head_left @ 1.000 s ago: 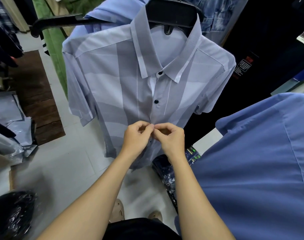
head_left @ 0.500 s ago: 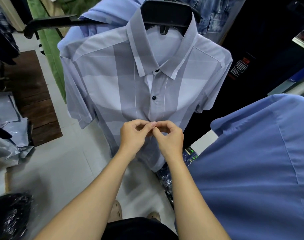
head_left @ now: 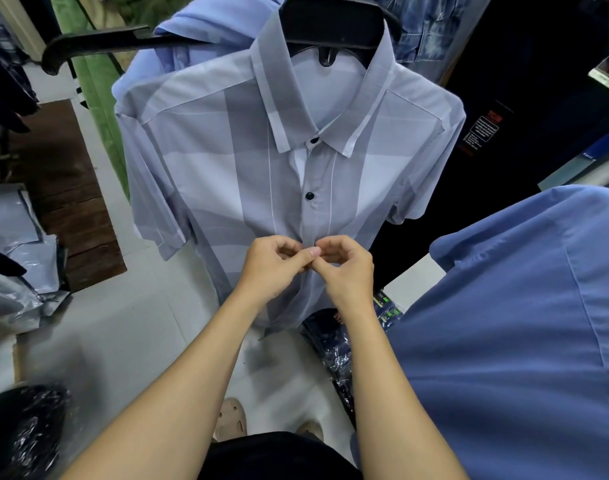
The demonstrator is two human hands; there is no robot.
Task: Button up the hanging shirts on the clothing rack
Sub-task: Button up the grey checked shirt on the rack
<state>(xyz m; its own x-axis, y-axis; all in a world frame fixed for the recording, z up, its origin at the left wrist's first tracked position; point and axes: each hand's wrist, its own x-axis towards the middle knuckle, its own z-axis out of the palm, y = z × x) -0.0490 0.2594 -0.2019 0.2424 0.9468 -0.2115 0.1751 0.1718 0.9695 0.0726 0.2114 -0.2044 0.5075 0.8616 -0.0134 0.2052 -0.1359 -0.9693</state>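
Both hands — left hand [head_left: 271, 268], right hand [head_left: 344, 268] — stay pinched on the grey shirt [head_left: 226, 168] placket; third button not visibly fastened yet.

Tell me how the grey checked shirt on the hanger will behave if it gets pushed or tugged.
The grey checked shirt looks thin and floppy: its lower front bunches where the left hand and right hand pinch it. Hanging only from the black hanger, it would probably swing or turn under a push. It seems light, so a hard tug might pull it askew.
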